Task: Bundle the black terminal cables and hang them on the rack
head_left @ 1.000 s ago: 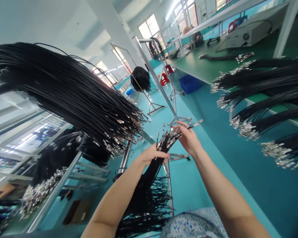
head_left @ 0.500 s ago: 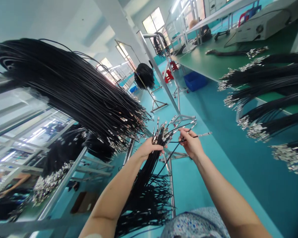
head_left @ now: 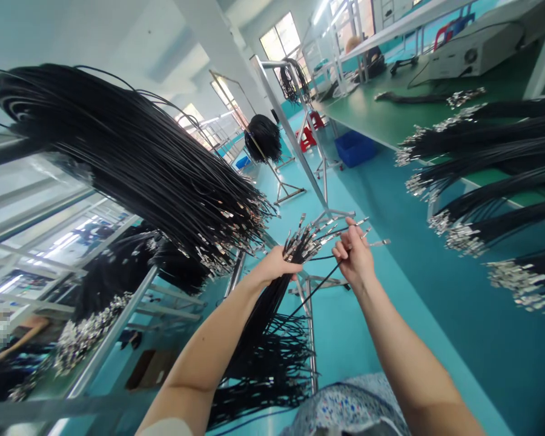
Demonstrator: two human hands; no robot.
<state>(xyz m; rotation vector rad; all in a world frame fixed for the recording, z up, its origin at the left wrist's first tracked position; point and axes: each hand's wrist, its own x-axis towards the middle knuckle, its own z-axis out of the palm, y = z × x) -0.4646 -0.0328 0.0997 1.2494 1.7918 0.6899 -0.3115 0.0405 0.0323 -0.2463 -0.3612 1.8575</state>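
My left hand is closed round a bundle of thin black cables, just below their silvery metal ends, which fan out above the fist. To its right, my right hand is closed on a few single black cables; their metal tips stick out past the fingers on the right. Exactly how many cables the right hand grips is hidden by the fingers. Below the hands, more black cable ends hang in a loose mass.
A thick hank of black cables hangs over a metal rail at the left. On the right, several cable bundles overhang a green table. A metal rack and a blue bin stand ahead. Part of another person shows at lower left.
My right hand has turned and moved slightly right and up, drawing its cables away from the bundle. My left hand keeps its hold, and the metal ends above it are spread differently.
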